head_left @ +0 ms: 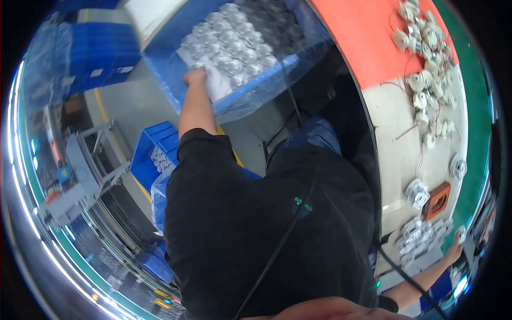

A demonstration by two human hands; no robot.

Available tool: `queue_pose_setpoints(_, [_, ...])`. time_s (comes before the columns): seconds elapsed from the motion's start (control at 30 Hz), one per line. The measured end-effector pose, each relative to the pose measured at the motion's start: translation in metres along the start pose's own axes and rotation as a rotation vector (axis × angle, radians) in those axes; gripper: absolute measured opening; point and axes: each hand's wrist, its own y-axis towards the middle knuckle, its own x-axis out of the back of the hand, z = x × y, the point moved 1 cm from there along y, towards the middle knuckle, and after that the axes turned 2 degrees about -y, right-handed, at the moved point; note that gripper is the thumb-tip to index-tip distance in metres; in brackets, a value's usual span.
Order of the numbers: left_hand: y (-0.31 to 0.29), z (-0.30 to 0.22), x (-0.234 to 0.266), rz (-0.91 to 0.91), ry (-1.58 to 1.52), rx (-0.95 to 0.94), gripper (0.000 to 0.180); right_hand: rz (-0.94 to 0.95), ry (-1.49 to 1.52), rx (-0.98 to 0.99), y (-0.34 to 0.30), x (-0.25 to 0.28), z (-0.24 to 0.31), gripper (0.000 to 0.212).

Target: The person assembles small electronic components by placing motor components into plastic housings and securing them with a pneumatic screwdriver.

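Note:
My left hand reaches into a blue plastic-lined bin. Its fingers are closed on a small silver metal part at the edge of a layer of round silver metal parts; most of the held piece is hidden. White sheet material lies beneath that layer. Far to the right, my right hand pinches a small whitish part above the workbench's end. Close to that hand sits a pile of silver-white parts.
White round motor-like parts with thin wires lie along the bench, partly on a red mat. An orange-brown square block stands near a silver part. Blue crates, a smaller blue bin and a metal-framed conveyor are at left.

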Motion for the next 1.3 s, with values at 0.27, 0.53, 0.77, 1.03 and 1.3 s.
queue_pose_setpoints(0.27, [0.091, 0.01, -0.05, 0.079, -0.128, -0.049, 0.049, -0.021, 0.088, 0.075, -0.089, 0.007, 0.031, 0.069])
queue_pose_setpoints(0.53, [0.081, -0.009, -0.07, 0.276, -0.367, -0.014, 0.024, -0.165, 0.354, 0.249, -0.163, 0.018, 0.132, 0.08])
queue_pose_setpoints(0.77, [-0.028, -0.108, 0.05, -0.336, 0.115, -0.573, 0.027, -0.007, 0.322, 0.637, -0.173, 0.034, 0.214, 0.077])
queue_pose_setpoints(1.03, [-0.217, -0.253, 0.113, -0.016, -0.888, -1.027, 0.024, 0.109, 0.285, 0.813, -0.173, 0.01, 0.236, 0.077])
queue_pose_setpoints(1.3, [-0.477, -0.318, 0.089, 0.707, -0.819, -1.654, 0.021, 0.023, 0.304, 0.914, -0.173, 0.011, 0.24, 0.075])
